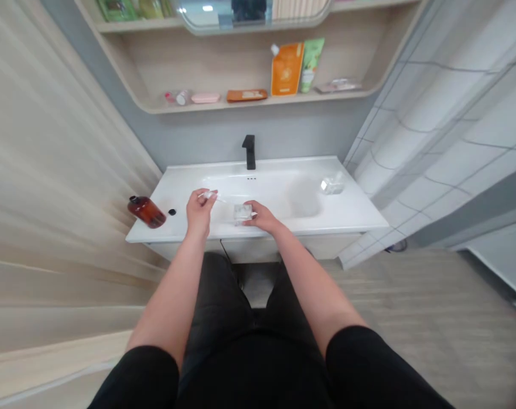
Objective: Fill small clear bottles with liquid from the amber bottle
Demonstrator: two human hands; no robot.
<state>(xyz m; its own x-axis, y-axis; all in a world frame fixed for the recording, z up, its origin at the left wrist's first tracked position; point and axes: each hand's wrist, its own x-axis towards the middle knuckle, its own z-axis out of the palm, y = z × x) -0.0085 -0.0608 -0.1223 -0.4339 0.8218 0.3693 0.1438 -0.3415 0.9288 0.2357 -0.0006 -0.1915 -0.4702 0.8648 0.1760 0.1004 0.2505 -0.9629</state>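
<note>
Over the front of the white sink, my left hand pinches a small white pump head. A thin pale tube seems to stick out from it to the right. My right hand grips a small clear square bottle from its right side. A white tip shows between the right fingers; what it belongs to I cannot make out. The two hands are apart, with the tube's end near the bottle. On the counter left of my hands are an amber bottle and a small black cap.
Another clear container is on the sink's right side. A black faucet rises at the back. Above, a shelf holds an orange pouch, a green tube and small items. A curtain hangs at left.
</note>
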